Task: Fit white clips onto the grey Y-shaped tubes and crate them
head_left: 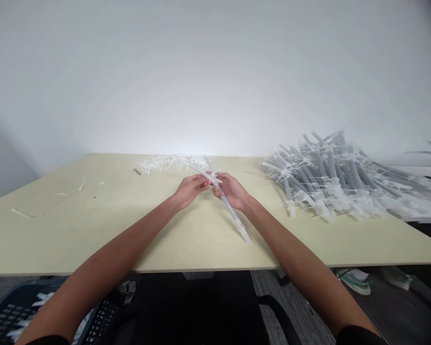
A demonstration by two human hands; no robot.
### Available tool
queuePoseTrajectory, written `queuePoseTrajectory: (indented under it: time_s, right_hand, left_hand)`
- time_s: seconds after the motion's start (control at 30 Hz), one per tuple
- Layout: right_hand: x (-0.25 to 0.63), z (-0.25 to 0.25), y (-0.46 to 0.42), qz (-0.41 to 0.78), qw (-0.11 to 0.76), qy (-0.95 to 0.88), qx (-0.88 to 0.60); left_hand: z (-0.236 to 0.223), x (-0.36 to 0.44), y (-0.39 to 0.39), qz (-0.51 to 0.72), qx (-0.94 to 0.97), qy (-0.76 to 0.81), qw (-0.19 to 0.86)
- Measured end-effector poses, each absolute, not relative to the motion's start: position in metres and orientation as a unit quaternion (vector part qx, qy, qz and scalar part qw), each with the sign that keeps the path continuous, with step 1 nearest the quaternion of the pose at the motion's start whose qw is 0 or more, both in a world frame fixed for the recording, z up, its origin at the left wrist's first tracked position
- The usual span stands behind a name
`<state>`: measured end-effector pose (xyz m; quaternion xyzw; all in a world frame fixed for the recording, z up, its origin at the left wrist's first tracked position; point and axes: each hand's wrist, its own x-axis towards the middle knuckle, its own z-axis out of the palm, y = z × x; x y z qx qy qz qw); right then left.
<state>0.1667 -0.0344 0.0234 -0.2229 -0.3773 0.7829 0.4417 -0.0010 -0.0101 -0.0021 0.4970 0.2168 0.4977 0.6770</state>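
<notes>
Tubing (230, 207) slants between the fingers (220, 192) of both hands (212, 188).

The tube (232, 209) in the grip of the right hand (233, 190) looks like translucent plastic, smooth with a soft sheen, and the thin strip (194, 166) at the grip looks like clear, glossy plastic. Right of the grip, the piled tubes (332, 167) look like greyish, cloudy plastic with clearer, shinier ends. Beyond the grip, the small white pieces (161, 164) look like plastic; their finish is too small to tell. Under the grip, the tabletop (93, 239) is smooth and near matt. The wall (215, 81) behind looks smooth and matt. Below left, the basket (102, 318) looks like dark plastic.
</notes>
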Motion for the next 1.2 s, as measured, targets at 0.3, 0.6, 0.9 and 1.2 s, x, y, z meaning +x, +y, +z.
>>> queuePoseTrajectory:
  time_s: [0.3, 0.6, 0.9, 1.2]
  right_hand:
    - [0.162, 0.024, -0.036, 0.727, 0.471, -0.411, -0.286]
    - [0.166, 0.017, -0.030, 0.649, 0.515, -0.457, -0.322]
    - [0.169, 0.019, -0.029, 0.554, 0.568, -0.499, -0.349]
    - [0.165, 0.015, -0.029, 0.510, 0.576, -0.520, -0.372]
  left_hand:
    - [-0.003, 0.002, -0.015, 0.490, 0.522, 0.240, 0.656]
    - [-0.004, 0.003, -0.017, 0.478, 0.515, 0.272, 0.657]
    - [-0.002, 0.005, -0.020, 0.499, 0.504, 0.249, 0.659]
    - [-0.001, 0.008, -0.025, 0.499, 0.514, 0.247, 0.652]
